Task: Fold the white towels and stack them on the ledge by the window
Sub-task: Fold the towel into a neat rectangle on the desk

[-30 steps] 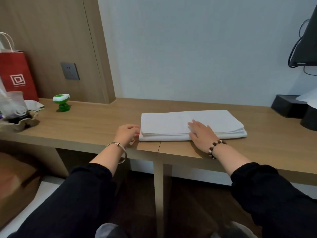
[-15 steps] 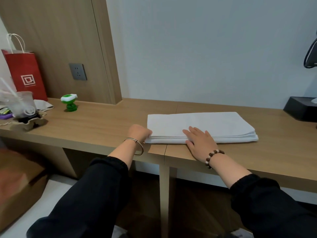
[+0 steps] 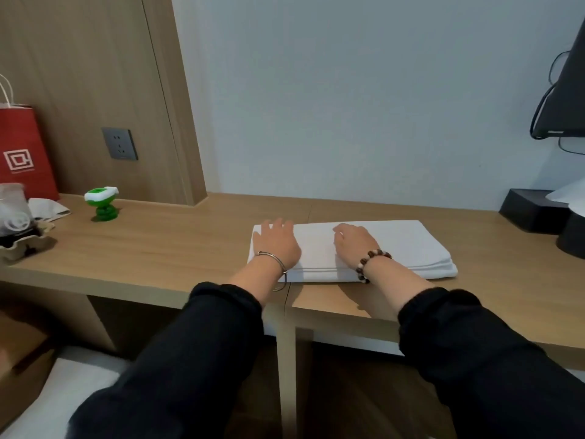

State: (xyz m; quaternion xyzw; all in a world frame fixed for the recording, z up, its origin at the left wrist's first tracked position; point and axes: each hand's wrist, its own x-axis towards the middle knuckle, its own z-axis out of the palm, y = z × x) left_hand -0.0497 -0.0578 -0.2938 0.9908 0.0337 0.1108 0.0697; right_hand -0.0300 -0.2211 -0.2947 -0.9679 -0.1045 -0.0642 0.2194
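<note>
On the wooden ledge [image 3: 190, 248], both hands, left [image 3: 277, 245] and right [image 3: 356, 245], press flat-fingered on a neatly folded white towel [image 3: 408, 248].

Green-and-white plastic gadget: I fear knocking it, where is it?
Head view, left: the green-and-white plastic gadget stands on the wooden desk, right of the red paper bag, under the grey socket.

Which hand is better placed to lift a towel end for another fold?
Probably the left. The left hand lies flat at the left end of the folded towel, by its edge. The right hand rests near the middle, apart from the right end, better suited to pinning.
</note>
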